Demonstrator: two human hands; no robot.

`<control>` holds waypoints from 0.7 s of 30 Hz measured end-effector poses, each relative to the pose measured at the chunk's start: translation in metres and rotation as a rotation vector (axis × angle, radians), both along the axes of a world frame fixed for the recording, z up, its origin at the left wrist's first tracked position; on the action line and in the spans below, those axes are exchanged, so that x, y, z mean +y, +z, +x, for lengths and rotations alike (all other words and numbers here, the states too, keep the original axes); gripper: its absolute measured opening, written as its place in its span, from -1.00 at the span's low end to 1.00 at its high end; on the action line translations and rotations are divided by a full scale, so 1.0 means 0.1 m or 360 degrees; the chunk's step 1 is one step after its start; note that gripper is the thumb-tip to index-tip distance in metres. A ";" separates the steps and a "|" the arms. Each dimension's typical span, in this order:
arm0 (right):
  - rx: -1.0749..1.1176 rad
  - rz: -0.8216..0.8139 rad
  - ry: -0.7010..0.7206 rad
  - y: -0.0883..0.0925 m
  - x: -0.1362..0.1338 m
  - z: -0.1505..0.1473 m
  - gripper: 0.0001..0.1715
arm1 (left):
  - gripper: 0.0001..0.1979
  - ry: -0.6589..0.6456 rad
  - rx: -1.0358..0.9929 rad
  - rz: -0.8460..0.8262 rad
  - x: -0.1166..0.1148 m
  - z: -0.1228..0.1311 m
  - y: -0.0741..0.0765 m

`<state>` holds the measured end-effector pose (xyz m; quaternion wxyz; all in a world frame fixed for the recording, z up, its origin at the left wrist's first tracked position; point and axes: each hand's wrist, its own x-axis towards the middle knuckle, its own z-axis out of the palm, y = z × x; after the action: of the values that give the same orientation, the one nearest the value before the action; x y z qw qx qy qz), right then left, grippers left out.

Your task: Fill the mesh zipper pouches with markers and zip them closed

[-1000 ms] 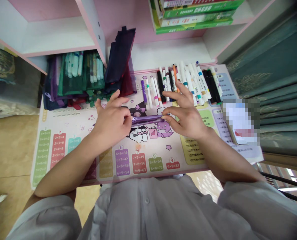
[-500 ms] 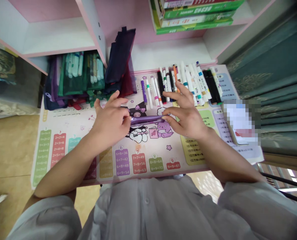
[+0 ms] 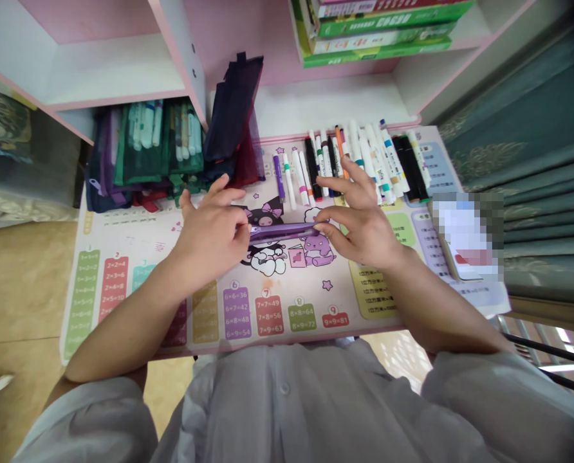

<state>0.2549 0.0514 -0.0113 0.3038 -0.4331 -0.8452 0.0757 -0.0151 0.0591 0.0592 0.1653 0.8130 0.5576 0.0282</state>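
Between my hands, a purple zippered pencil pouch (image 3: 283,230) is held level above the desk mat, its narrow zipper edge facing up. My left hand (image 3: 214,228) pinches its left end, by the pale zipper pull. The thumb and forefinger of my right hand (image 3: 361,222) grip the other end, while its remaining fingers are raised and apart. Just beyond my hands lies a row of markers (image 3: 388,164), mostly white, with some black, purple and orange ones. What the pouch contains is hard to make out.
Mesh pouches (image 3: 142,154), some with markers inside, are piled at the back left. Dark blue and red pouches (image 3: 233,109) lean against the shelf divider. Books (image 3: 383,29) are stacked on the upper shelf. A phone (image 3: 465,238) with a blurred screen lies at the right edge, near a curtain (image 3: 533,180).
My left hand and the left end of the pouch have shifted very slightly left. The right hand keeps its hold, and the objects on the desk stay as they were.
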 end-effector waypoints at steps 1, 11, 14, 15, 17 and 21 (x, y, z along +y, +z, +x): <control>-0.0002 0.0003 -0.0003 0.00 0.00 0.00 -0.93 | -0.75 0.0003 0.0003 -0.0004 0.00 0.00 0.00; 0.0004 0.0047 -0.0005 -0.01 0.00 0.00 -0.90 | -0.75 0.0022 0.0041 -0.0038 0.01 0.00 0.04; -0.0018 0.0042 -0.0031 -0.01 0.00 -0.01 -0.92 | -0.76 0.0025 0.0046 -0.0029 0.02 -0.01 0.04; -0.0019 0.0043 -0.0034 -0.01 0.00 -0.01 -0.92 | -0.76 0.0022 0.0041 -0.0022 0.02 -0.01 0.04; -0.0007 0.0055 -0.0028 -0.01 0.00 -0.01 -0.92 | -0.76 0.0018 0.0037 -0.0014 0.02 -0.03 0.03; 0.0013 0.0056 -0.0005 -0.01 0.01 0.00 -0.90 | -0.77 0.0023 0.0039 -0.0002 0.02 -0.04 0.02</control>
<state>0.2545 0.0519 -0.0124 0.3149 -0.4287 -0.8445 0.0621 -0.0194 0.0612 0.0616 0.1586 0.8091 0.5655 0.0190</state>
